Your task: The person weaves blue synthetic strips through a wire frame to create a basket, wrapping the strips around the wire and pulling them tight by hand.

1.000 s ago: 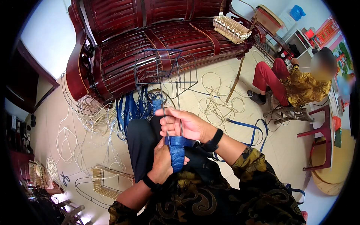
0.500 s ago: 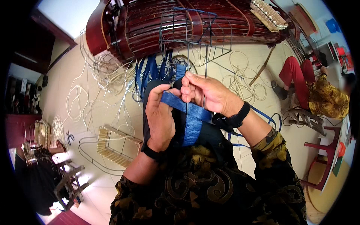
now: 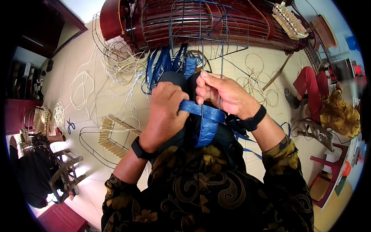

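A dark wire frame [image 3: 234,47] extends from my lap toward the bench, its two long rods running back to my hands. My right hand [image 3: 221,92] pinches one rod between thumb and fingertips, the other fingers curled. Around the rods below it wraps a flat blue strip [image 3: 210,112], with a wider length hanging over my lap. My left hand [image 3: 167,112], back upward, is closed on the strip's left end; its fingertips are hidden. Beyond my knees lies a bundle of blue strips [image 3: 157,62], and a short blue woven piece [image 3: 190,68] shows on the frame.
A dark red slatted bench [image 3: 154,19] stands ahead, bearing a pale woven basket [image 3: 290,21]. Coils of cream cord [image 3: 119,58] lie on the floor. At left are a partly wrapped frame [image 3: 110,137] and scissors [image 3: 70,126]. Other people sit at the left and right [image 3: 336,112].
My left hand has turned from a raised, partly open pose to back-up, closing over the strip's end. My right hand keeps its pinch on the rod. The whole view has shifted slightly.
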Available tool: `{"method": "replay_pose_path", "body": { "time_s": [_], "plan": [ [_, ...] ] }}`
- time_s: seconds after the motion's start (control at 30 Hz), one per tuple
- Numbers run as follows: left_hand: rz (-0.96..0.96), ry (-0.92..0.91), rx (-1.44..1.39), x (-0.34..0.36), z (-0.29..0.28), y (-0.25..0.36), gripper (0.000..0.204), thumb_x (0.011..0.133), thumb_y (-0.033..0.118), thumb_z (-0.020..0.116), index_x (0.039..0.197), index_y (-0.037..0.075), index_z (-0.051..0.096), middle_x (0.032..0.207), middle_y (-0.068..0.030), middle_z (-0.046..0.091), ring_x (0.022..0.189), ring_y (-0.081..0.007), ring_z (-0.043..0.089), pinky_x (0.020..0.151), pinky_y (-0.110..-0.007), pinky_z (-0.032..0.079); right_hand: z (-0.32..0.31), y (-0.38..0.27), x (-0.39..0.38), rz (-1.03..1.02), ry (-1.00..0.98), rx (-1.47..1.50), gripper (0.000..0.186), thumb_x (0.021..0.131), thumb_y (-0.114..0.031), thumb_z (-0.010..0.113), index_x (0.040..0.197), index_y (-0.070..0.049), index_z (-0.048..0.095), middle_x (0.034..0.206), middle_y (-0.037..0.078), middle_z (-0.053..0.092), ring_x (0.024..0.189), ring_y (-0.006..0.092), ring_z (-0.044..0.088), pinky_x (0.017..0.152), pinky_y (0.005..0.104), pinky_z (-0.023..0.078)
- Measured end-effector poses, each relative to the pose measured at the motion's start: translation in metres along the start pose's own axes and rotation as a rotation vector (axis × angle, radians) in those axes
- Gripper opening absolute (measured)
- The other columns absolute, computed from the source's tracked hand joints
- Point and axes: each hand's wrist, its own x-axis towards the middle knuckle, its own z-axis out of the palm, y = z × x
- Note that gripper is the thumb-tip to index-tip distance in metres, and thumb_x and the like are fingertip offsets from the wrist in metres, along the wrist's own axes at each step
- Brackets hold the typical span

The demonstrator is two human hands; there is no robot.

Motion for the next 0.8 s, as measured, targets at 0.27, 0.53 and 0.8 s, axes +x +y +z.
{"method": "replay_pose_path", "body": {
  "time_s": [0.27, 0.53, 0.8],
  "plan": [
    [-0.97, 0.275, -1.118, -0.015, 0.013, -0.03, 0.019, 0.097, 0.011, 0.047, 0.086, 0.004, 0.06, 0.101, -0.0124, 0.064, 0.095, -0.0272, 0.061, 0.087, -0.042, 0.048, 0.007, 0.0, 0.005, -0.001, 0.033, -0.029, 0.031, 0.101, -0.035, 0.053, 0.088, -0.008, 0.058, 0.081, 0.004, 0.062, 0.075, 0.0184, 0.063, 0.076, 0.03, 0.051],
    [-0.658, 0.611, -1.232, 0.009, -0.028, -0.019, 0.014, 0.1, 0.019, 0.048, 0.1, 0.007, 0.056, 0.095, -0.0085, 0.063, 0.096, -0.023, 0.061, 0.09, -0.05, 0.048, 0.002, 0.004, 0.016, -0.004, -0.019, -0.053, 0.031, 0.102, -0.035, 0.05, 0.087, -0.009, 0.058, 0.081, 0.005, 0.063, 0.076, 0.019, 0.065, 0.075, 0.0282, 0.051],
    [-1.1, 0.296, -1.406, -0.037, 0.0, -0.074, 0.013, 0.088, 0.002, 0.053, 0.1, 0.005, 0.057, 0.091, -0.0063, 0.061, 0.085, -0.0167, 0.06, 0.088, -0.034, 0.049, 0.009, 0.002, 0.022, 0.065, -0.027, -0.087, 0.032, 0.101, -0.04, 0.051, 0.086, -0.012, 0.056, 0.078, 0.0, 0.061, 0.075, 0.0147, 0.063, 0.069, 0.0263, 0.051]
  ]
}}
